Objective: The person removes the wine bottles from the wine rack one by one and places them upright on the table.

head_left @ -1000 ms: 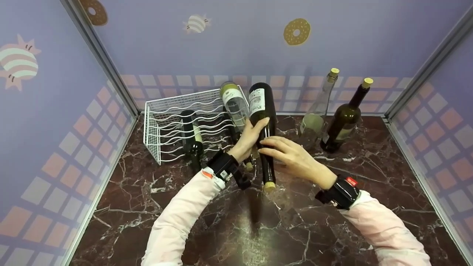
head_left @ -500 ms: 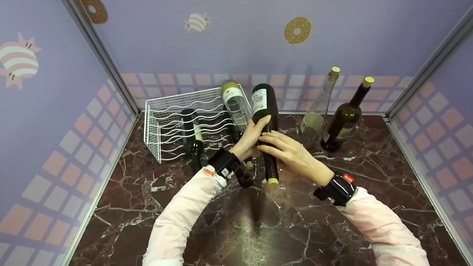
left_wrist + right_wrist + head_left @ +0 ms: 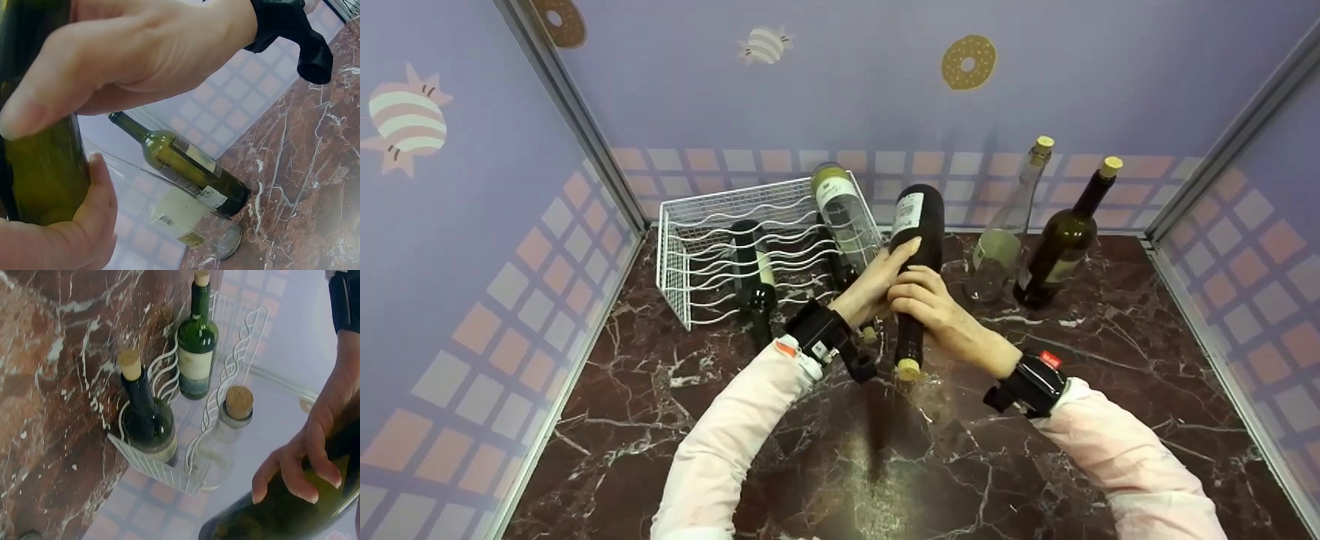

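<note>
Both hands grip one dark wine bottle [image 3: 924,214], just right of the wire rack. Its base points up toward the wall, and its corked neck slants down toward the person. My left hand [image 3: 877,281] holds the body, thumb lying across it. Against the lower body and shoulder, my right hand [image 3: 937,304] curls its fingers, overlapping the left hand in the head view. The white wire rack [image 3: 679,300] holds a dark bottle [image 3: 754,262], a clear bottle [image 3: 840,202] and another green bottle, partly hidden behind the left hand. Corks top these bottles in the right wrist view.
A clear corked bottle [image 3: 994,247] and a dark green corked bottle [image 3: 1061,244] stand upright at the back right. Dark red marbled tabletop [image 3: 960,457] lies beneath, bounded by a patterned back wall [image 3: 847,90] and side panels.
The held bottle has shifted right and its base has come slightly lower in the head view. My right hand has moved a little left, its fingers curling closer round the bottle.
</note>
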`<state>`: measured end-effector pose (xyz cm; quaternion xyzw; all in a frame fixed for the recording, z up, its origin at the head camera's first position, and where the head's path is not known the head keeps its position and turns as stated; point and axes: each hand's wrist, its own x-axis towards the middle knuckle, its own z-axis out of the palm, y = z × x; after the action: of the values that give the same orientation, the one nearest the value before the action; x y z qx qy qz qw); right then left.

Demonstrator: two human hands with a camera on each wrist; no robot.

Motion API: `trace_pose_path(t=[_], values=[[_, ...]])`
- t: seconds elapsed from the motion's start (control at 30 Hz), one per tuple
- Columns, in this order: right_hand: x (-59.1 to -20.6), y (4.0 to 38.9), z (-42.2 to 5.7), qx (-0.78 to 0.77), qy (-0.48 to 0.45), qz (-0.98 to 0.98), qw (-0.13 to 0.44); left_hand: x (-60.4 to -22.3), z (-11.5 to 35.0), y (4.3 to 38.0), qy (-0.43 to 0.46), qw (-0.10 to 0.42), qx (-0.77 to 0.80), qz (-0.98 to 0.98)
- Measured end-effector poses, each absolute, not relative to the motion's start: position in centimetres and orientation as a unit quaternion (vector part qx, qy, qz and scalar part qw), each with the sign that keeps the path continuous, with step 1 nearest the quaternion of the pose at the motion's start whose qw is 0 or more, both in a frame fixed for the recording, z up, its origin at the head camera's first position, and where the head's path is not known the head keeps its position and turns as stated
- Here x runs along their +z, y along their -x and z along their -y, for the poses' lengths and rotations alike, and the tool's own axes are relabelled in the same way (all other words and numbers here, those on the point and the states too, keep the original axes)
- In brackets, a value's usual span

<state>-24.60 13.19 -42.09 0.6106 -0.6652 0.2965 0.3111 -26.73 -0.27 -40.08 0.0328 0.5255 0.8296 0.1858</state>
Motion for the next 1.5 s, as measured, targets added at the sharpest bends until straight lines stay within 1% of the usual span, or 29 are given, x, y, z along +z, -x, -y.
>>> trace_pose_path(t=[0.17, 0.43, 0.57, 0.77, 0.93, 1.03, 1.17, 1.5], values=[[-41.7, 24.4, -12.9, 0.334, -0.597, 0.657, 0.316, -40.1, 0.0, 26.7, -0.029, 0.196, 0.837, -0.51], [-41.2, 24.4, -12.7, 0.371, -0.579, 0.65, 0.323, -40.6, -0.2, 26.7, -0.012, 0.244, 0.837, -0.49], [-40.5, 24.6, -12.9, 0.423, -0.554, 0.641, 0.322, -40.5, -0.3, 26.7, -0.014, 0.265, 0.837, -0.479], [-38.9, 23.9, -12.6, 0.454, -0.541, 0.636, 0.312, -40.6, -0.3, 26.4, -0.003, 0.269, 0.818, -0.509], [-37.5, 22.8, -12.5, 0.466, -0.53, 0.639, 0.308, -40.8, 0.4, 26.6, -0.01, 0.29, 0.77, -0.569], [-37.3, 22.9, -12.8, 0.482, -0.51, 0.643, 0.307, -40.7, 1.1, 26.8, 0.007, 0.28, 0.741, -0.61], [-37.6, 23.7, -13.4, 0.503, -0.479, 0.651, 0.305, -40.4, 2.0, 26.8, 0.028, 0.246, 0.723, -0.645], [-38.0, 25.4, -15.1, 0.556, -0.41, 0.669, 0.274, -40.4, 3.2, 26.3, 0.02, 0.208, 0.71, -0.672]])
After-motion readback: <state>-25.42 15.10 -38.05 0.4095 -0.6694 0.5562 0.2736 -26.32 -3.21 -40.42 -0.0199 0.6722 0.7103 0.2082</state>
